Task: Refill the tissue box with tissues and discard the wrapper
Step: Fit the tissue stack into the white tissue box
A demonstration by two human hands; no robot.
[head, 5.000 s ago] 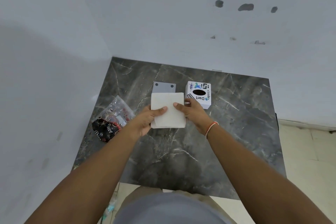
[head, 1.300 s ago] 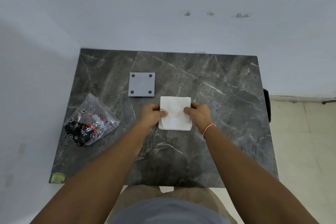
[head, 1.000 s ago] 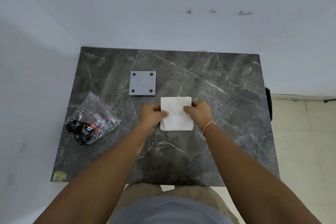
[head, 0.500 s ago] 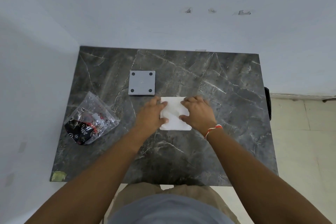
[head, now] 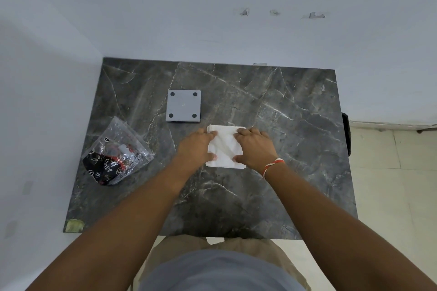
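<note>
A white stack of tissues lies at the middle of the dark marble table. My left hand covers its left side and my right hand covers its right side. On both, the fingers curl over the far edge and the thumb sits at the near edge. The stack's top is creased between my hands. The clear plastic wrapper with black and red print lies crumpled at the table's left. No printed tissue box shows; I cannot tell whether it sits under the stack.
A grey square plate with four dark dots lies flat just beyond my left hand. White walls border the table at the back and left. A yellowish patch marks the near left corner. A dark object hangs off the right edge, beside the tiled floor.
A second ago my fingertips pinched the stack's sides; now both hands lie over its sides. The printed box seen five seconds ago is out of sight, and the stack sits further right.
</note>
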